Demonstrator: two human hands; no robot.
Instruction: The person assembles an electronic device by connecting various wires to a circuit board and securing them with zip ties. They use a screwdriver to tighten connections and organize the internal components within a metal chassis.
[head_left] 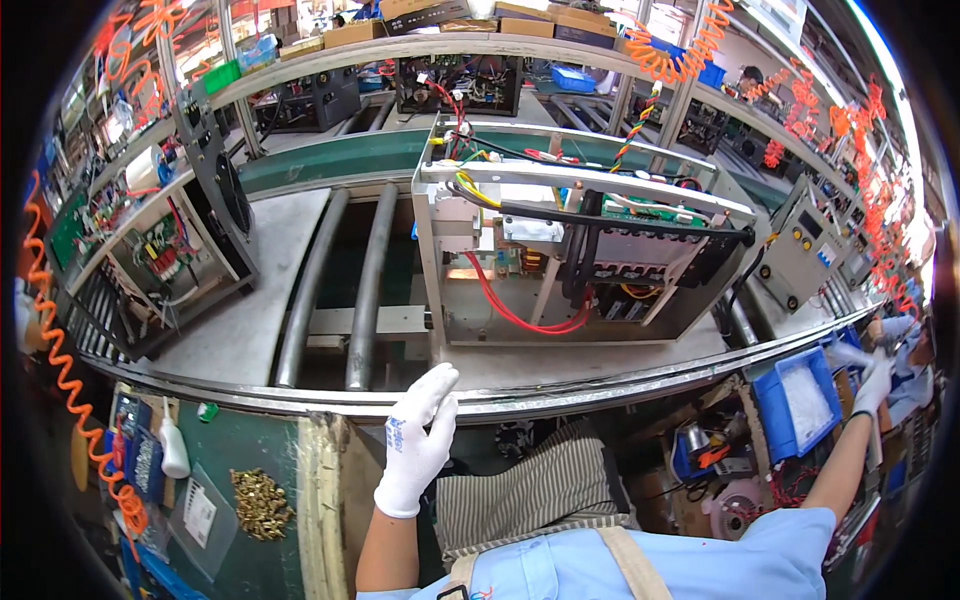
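Note:
My left hand (pixel 418 440), in a white glove, is raised just in front of the conveyor's near rail. Its fingers are stretched out and hold nothing. Beyond it stands an open metal machine chassis (pixel 590 270) with a circuit board, black hoses, and looped red cables (pixel 520 318) inside. My right arm reaches far out to the right. The gloved right hand (pixel 873 388) is beside a blue bin (pixel 768 385) of small whitish pieces. Its fingers are too small and smeared to read; a pale blurred shape (pixel 848 354) lies next to them.
Another open unit (pixel 160 250) stands left on the conveyor, and a grey panelled unit (pixel 805 245) right. Bare rollers (pixel 368 290) show between. Below left are brass fittings (pixel 262 503) and a white bottle (pixel 174 448). Orange coiled hoses (pixel 55 345) hang down. A person's blue sleeve (pixel 905 375) is far right.

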